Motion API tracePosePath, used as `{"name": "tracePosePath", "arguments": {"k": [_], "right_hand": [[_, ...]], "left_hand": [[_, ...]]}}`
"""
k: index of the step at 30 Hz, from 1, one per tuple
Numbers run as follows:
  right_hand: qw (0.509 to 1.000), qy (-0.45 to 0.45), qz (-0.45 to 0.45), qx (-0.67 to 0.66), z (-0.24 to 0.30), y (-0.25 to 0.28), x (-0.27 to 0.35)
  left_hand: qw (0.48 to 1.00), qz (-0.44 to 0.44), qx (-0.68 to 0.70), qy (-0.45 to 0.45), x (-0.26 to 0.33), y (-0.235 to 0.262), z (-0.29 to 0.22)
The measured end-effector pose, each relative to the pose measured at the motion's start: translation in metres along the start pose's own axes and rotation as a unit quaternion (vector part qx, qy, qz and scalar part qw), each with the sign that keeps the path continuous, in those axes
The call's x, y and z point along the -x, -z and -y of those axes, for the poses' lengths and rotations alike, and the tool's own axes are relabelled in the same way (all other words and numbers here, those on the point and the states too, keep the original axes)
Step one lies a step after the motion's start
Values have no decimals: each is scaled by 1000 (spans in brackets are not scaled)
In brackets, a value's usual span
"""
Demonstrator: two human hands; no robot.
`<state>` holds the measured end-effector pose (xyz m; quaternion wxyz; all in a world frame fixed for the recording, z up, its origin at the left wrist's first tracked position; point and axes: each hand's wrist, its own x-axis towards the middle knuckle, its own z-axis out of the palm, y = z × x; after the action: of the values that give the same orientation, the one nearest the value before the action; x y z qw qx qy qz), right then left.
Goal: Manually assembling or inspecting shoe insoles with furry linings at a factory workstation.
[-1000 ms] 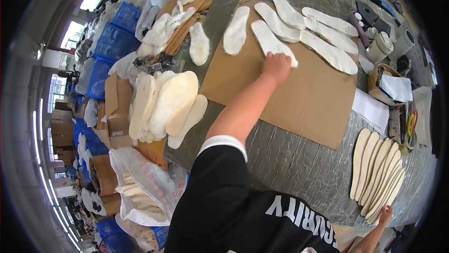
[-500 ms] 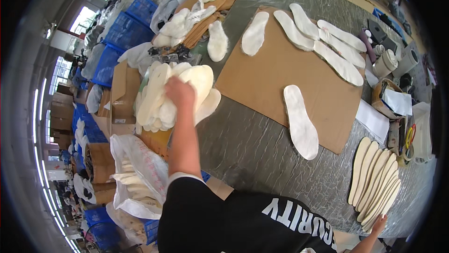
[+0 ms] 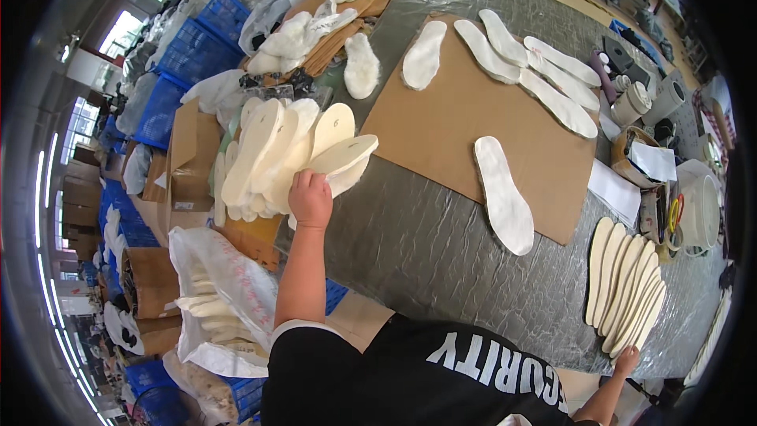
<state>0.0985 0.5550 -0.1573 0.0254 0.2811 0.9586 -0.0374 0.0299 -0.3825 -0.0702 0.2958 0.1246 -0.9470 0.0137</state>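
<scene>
At the left of the table lies a heaped pile of cream insoles (image 3: 256,142), several overlapping at different angles. My left hand (image 3: 311,200) is closed on an insole (image 3: 342,156) at the pile's near right edge; its fingertips are partly hidden. At the table's right front, thin cream insoles (image 3: 619,280) lie overlapped in a fan. My right hand (image 3: 627,360) grips the near end of that fan, its fingers partly hidden. A single white fleecy insole (image 3: 505,197) rests across the near edge of a brown cardboard sheet (image 3: 449,142) between my hands.
More white insoles (image 3: 558,103) lie on the cardboard's far part. A fluffy insole (image 3: 362,67) sits left of it. Jars (image 3: 631,103) and an open box (image 3: 635,162) stand at the right. Below the pile, a plastic bag (image 3: 229,284) holds more insoles.
My left hand has drawn back from the top of the pile to its near right edge. Insoles there have shifted and fanned outward. My right hand stays at the fan's near end.
</scene>
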Motion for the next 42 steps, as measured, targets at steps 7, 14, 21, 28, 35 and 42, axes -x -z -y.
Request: {"name": "tracePosePath", "arguments": {"k": [7,14,21,28,35,42], "right_hand": [[999,2,-27,-42,-11,-9,3],[924,-90,-48,-367,-60,-18,-15],[976,-165,-96,-108,46,10,29],[992,-82,-41,-87,41,49,34],[983,-107,-115,91,14,49,-2],[973,-70,-217,-28,17,90,-5]], "left_hand": [[999,-45,12,-17,-10,5,-5],[994,82,72,19,-58,-26,218],[988,117,98,0,-58,-58,75],[925,289,219,-111,-2,-20,-144],[890,283,268,-238,23,-15,-254],[776,410,455,-150,54,11,-356]]}}
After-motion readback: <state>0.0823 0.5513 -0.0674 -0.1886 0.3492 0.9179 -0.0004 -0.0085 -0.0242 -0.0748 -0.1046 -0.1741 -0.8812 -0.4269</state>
